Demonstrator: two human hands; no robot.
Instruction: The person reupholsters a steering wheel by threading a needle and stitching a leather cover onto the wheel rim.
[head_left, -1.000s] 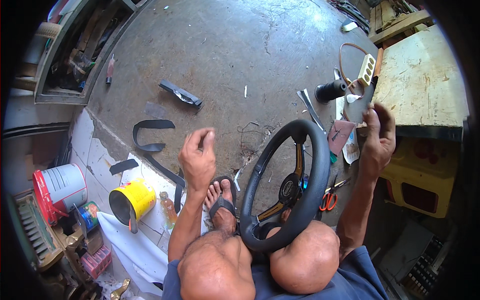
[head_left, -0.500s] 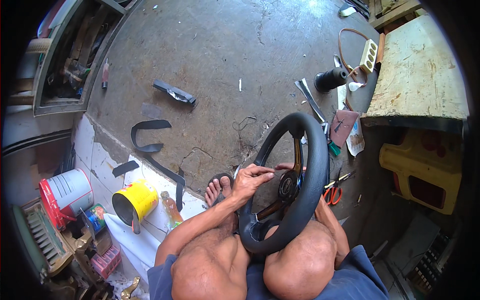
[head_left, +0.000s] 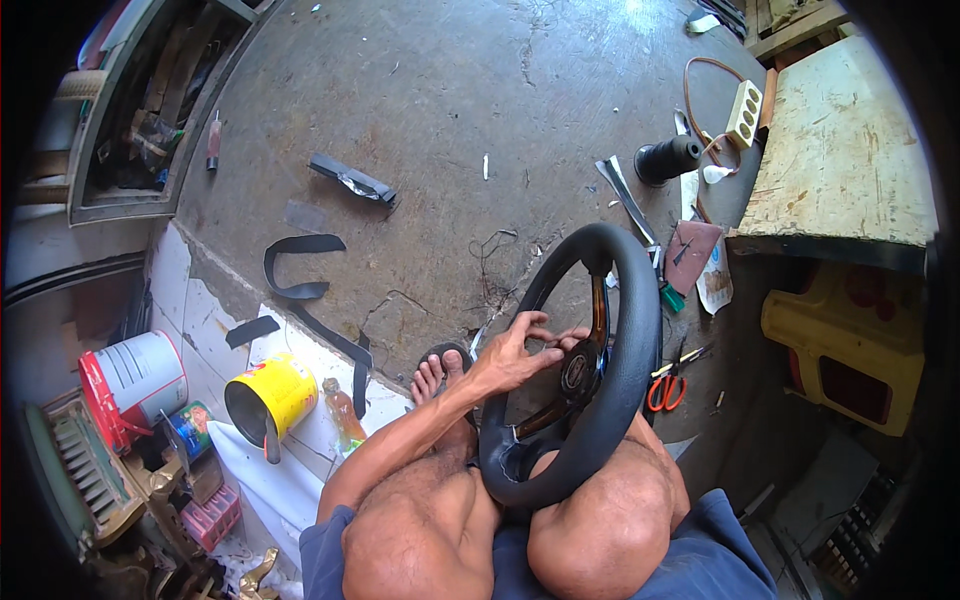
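A black-covered steering wheel (head_left: 636,330) stands tilted between my knees, its dark hub (head_left: 577,370) and spokes facing left. The cover's seam gapes along the inner rim near the lower spoke. Beside the left part of the rim, my left hand (head_left: 512,358) has its fingers bent, thumb toward the hub. My right hand (head_left: 573,338) reaches round the wheel from the right; only its fingertips show through the opening, close to my left thumb. Both hands' fingers are curled in, and whatever they pinch is too fine to make out.
Orange-handled scissors (head_left: 667,392) lie right of the wheel. A black thread spool (head_left: 668,160), a reddish sandpaper piece (head_left: 690,252) and a power strip (head_left: 743,115) are beyond. Black strips (head_left: 300,290) lie left, near a yellow can (head_left: 272,400) and white bucket (head_left: 140,380). A pale-topped cabinet (head_left: 840,140) stands right.
My left hand has moved slightly right and its fingers have spread a little from a tight pinch. My right fingertips have come nearer the hub. The steering wheel has stayed put.
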